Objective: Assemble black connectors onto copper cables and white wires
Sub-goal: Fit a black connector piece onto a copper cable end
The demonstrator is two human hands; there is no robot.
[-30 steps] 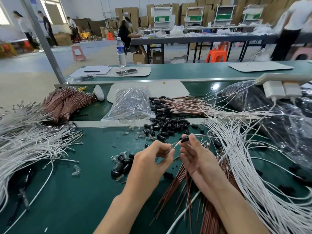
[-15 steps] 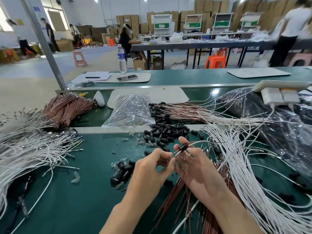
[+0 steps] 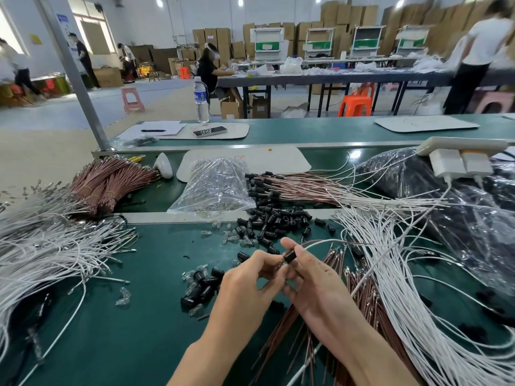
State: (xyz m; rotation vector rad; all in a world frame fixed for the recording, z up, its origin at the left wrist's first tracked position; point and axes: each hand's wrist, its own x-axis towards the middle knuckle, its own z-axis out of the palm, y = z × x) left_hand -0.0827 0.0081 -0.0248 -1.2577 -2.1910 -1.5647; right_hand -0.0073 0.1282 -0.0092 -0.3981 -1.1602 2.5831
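Pinching connector (image 3: 289, 257) and wire (image 3: 317, 243); bare tabletop (image 3: 139, 324) leftward

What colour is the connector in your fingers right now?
The connector is black; the head view shows it best.

Bright, even light from ceiling lamps (image 3: 160, 2) and a window (image 3: 92, 32); wide-angle edge distortion, blurred periphery.

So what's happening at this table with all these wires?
A person is fitting connectors onto wires by hand at a green bench. The right hand pinches a black connector, with a white wire trailing from it to the right; the left hand pinches the metal tip at its other end. A pile of loose black connectors lies just beyond, and copper cables lie under the right wrist.
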